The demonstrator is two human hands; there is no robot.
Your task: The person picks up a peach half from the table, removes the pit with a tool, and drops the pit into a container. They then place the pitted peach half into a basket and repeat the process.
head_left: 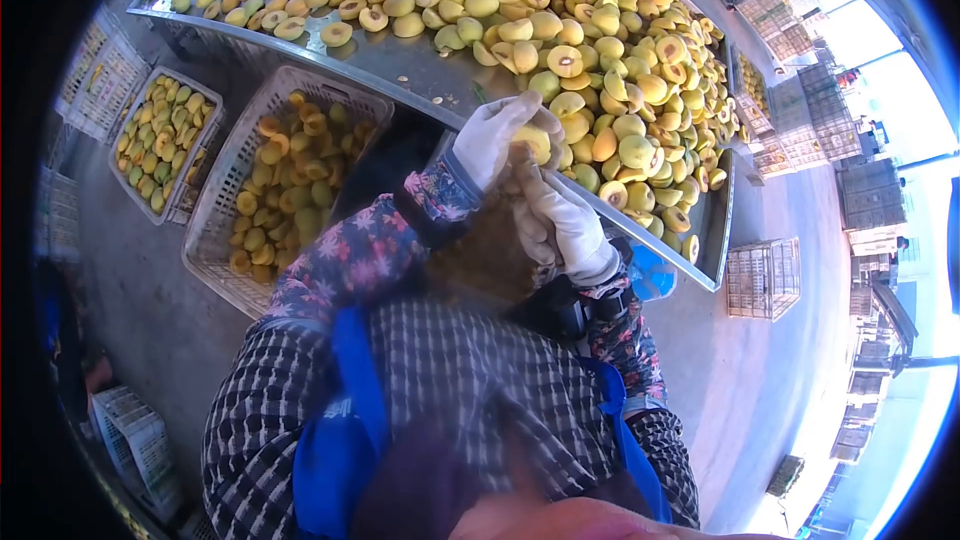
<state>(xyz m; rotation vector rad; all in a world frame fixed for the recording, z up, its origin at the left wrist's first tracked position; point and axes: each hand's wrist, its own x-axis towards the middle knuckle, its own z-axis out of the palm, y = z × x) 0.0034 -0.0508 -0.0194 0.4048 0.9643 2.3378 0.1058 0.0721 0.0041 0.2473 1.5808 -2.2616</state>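
Note:
Both my hands wear white gloves and meet at the near edge of a metal table (400, 60) heaped with halved yellow-green fruit (620, 80). My left hand (500, 135) is closed round a yellow fruit piece (532, 145), its fingers bent over the top. Just right of it and lower, my right hand (567, 225) has its fingers curled inward close to the fruit; whatever they hold is blurred. Brown material (480, 255) shows below the hands, too indistinct to identify.
A crate (215, 230) of fruit halves stands left of my left arm, beside another crate (212, 105) of fruit. A crate (763, 280) sits on the floor at right, and one (135, 440) at lower left. Stacked crates (820, 110) stand farther right.

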